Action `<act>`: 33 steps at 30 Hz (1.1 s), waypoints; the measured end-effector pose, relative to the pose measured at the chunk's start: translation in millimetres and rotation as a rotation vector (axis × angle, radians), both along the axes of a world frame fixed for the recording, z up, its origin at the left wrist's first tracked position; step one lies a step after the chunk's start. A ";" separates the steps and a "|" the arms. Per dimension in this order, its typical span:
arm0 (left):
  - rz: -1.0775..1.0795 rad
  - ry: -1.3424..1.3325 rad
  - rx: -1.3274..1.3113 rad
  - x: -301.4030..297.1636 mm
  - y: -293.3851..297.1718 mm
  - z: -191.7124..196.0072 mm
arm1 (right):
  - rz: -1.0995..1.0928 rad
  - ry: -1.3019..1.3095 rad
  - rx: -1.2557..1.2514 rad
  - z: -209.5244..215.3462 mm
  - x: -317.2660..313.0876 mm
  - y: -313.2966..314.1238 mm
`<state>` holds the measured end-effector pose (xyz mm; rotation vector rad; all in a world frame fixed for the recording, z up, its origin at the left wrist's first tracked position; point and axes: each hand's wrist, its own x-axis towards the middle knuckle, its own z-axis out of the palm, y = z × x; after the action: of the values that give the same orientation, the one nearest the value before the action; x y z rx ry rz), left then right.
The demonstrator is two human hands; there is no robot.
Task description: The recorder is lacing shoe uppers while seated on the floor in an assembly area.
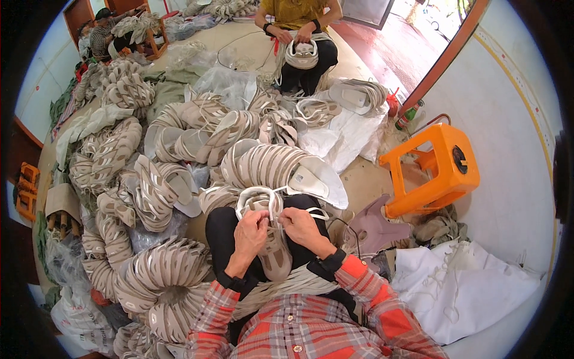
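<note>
Partly, both hands hide the shoe upper.

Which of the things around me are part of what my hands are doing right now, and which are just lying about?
In hand:
- beige shoe upper on the lap, held by left hand and right hand
- white lace looped above it
- stacks of beige uppers just ahead

Lying about:
- orange plastic stool, tipped on its side
- white sack at the right
- clear plastic bags
</note>
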<state>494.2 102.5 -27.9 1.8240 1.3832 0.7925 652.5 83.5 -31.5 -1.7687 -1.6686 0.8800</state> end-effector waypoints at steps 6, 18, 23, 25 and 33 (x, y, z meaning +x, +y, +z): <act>-0.012 -0.018 -0.020 1.7 2.1 -2.9 | -0.043 0.027 0.002 -6.5 -3.7 1.4; -0.293 0.285 0.320 -4.6 21.8 -0.6 | 0.139 -0.098 0.031 8.8 -6.6 6.1; 0.031 0.398 0.455 -59.6 26.8 44.2 | 0.421 -0.365 0.251 44.6 -9.5 -5.7; -0.002 0.288 0.300 -87.8 25.3 33.8 | 0.462 -0.371 0.211 34.8 -16.8 -4.6; -0.035 -1.527 -1.065 -113.9 -14.9 4.3 | 0.553 -0.755 0.217 56.2 1.1 14.5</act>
<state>380.3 87.7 -23.6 0.1364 0.4518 0.8225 653.6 98.0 24.7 -1.5981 -2.6998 0.1867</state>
